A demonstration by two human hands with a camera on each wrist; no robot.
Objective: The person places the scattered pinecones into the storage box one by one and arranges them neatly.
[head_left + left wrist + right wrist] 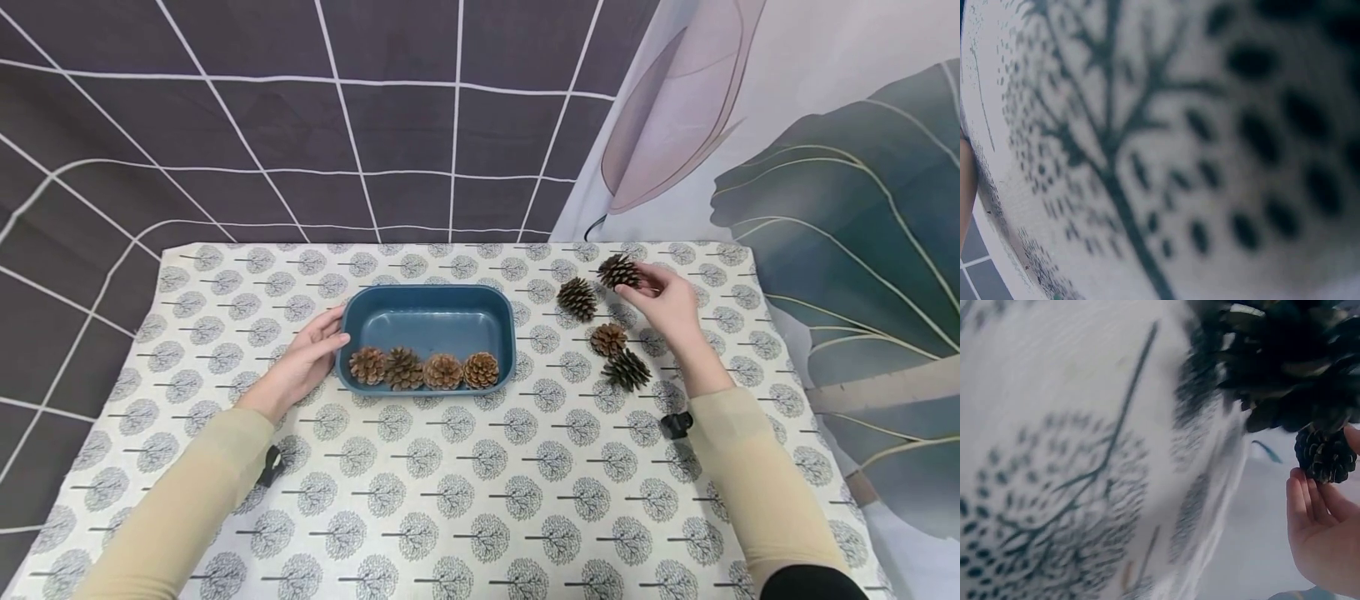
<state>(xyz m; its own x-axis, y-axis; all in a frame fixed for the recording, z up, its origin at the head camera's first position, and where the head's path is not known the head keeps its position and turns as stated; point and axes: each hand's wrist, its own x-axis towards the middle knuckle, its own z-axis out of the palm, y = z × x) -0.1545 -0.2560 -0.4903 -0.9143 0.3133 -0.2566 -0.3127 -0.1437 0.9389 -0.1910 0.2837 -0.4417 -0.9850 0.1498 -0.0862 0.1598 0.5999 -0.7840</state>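
A blue rectangular bin (pixel 427 292) sits on the table, with several brown pinecones (pixel 442 371) in a row along its near side. My left hand (pixel 303 354) holds the bin's left rim, the thumb over the edge and the fingers along the outside. At the right, my right hand (pixel 663 300) pinches a dark pinecone (pixel 618 272) between thumb and fingers. Close to it on the cloth lie another dark pinecone (pixel 577 298), a smaller brown pinecone (pixel 607 339) and a spiky dark pinecone (pixel 627 369). In the right wrist view, the held pinecone (pixel 1324 456) shows at the fingertips.
A white cloth with tree prints (pixel 450 500) covers the table. Behind it hangs a dark curtain with a white grid (pixel 397 125), and a leaf-patterned curtain (pixel 862 208) hangs at the right. Mostly blurred cloth fills the left wrist view.
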